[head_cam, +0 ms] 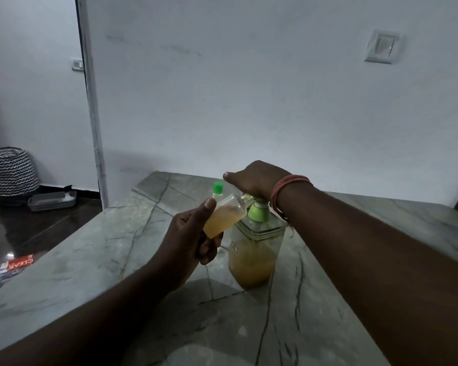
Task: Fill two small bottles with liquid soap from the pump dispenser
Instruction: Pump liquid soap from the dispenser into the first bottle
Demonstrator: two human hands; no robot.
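Left hand (189, 233), centre frame, grips a small bottle (224, 216), tilted, part full of amber soap, neck at the pump spout. Right hand (251, 179) rests palm-down on the pump dispenser (254, 249), fingers relaxed. Dispenser stands on the worktop (90, 260). Green-capped bottle (217, 190) just behind, upright.

A dim white wall (249, 88) with a light switch (382, 48) backs the veined marble counter (90, 260); dark glossy floor (24, 228) lies left.
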